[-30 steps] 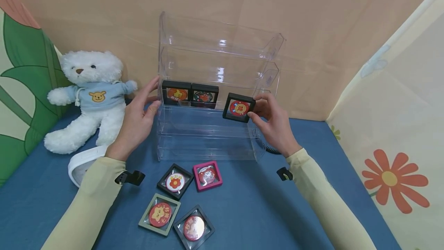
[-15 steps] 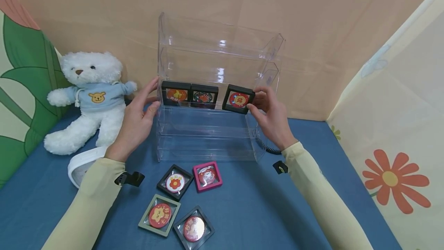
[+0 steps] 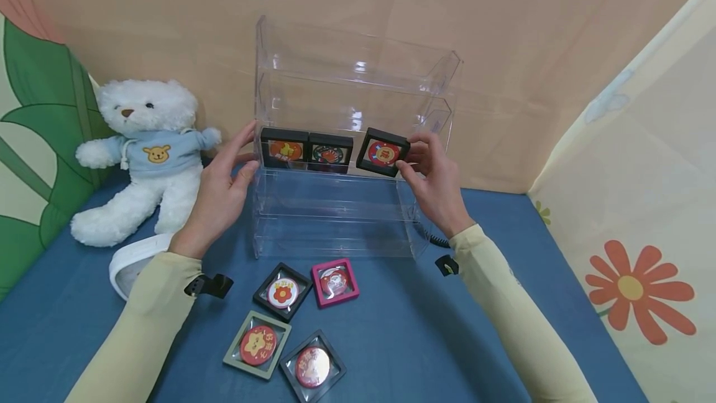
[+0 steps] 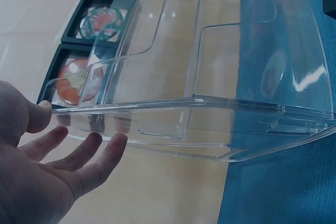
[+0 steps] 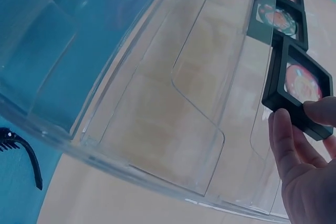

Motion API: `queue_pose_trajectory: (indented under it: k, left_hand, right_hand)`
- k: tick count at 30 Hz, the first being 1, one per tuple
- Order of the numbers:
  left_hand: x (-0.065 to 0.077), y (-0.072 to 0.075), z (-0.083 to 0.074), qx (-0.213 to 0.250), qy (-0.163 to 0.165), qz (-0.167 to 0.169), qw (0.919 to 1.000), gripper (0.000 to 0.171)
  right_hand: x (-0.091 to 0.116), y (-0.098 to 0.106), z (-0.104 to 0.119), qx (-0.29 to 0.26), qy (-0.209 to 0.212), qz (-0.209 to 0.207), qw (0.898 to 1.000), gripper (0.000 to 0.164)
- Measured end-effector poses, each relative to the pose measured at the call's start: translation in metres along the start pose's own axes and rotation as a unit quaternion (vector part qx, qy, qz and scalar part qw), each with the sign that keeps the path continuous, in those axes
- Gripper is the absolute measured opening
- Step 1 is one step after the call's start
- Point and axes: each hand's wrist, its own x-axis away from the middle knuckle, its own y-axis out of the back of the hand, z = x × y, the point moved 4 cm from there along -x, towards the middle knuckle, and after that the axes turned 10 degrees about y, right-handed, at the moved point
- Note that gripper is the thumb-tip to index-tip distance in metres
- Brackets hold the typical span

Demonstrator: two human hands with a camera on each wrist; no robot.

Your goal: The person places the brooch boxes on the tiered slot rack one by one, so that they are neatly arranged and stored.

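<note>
My right hand (image 3: 436, 188) pinches a black square frame (image 3: 383, 152) with a red round badge between thumb and fingers. The frame tilts at the middle tier of a clear plastic rack (image 3: 335, 209). Left of it in the same tier stand a black frame with a crab-like badge (image 3: 330, 154) and one with an orange thumbs-up badge (image 3: 284, 149). My left hand (image 3: 220, 188) touches the rack's left side, thumb at the front edge. In the left wrist view its fingers (image 4: 102, 163) lie loosely along the clear side wall.
On the blue cloth before the rack lie a black frame (image 3: 282, 293), a pink frame (image 3: 335, 283), a green frame (image 3: 257, 346) and a grey frame (image 3: 313, 367). A white teddy bear (image 3: 153, 160) sits left, near a white band (image 3: 120, 272). A black toothed hair clip (image 5: 23, 153) lies right.
My right hand has lifted the black frame upward and slightly left, toward the frames in the middle tier. My left hand stays at the rack's side.
</note>
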Motion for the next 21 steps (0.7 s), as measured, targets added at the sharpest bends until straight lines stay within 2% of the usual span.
queue_pose_trajectory:
  k: [10,16,21]
  left_hand:
    - [0.000,0.000,0.001,0.005,0.002,0.001,1.0000,0.064]
    - [0.001,0.000,0.000,0.005,0.003,0.001,1.0000,0.064]
    - [0.000,0.000,0.001,0.004,0.005,0.002,1.0000,0.064]
  right_hand:
    - [-0.005,-0.005,0.001,0.013,0.007,-0.008,1.000,0.042]
    - [-0.009,-0.010,0.002,0.035,0.005,0.003,0.999,0.042]
    - [-0.013,-0.015,0.001,0.031,0.005,0.011,0.999,0.042]
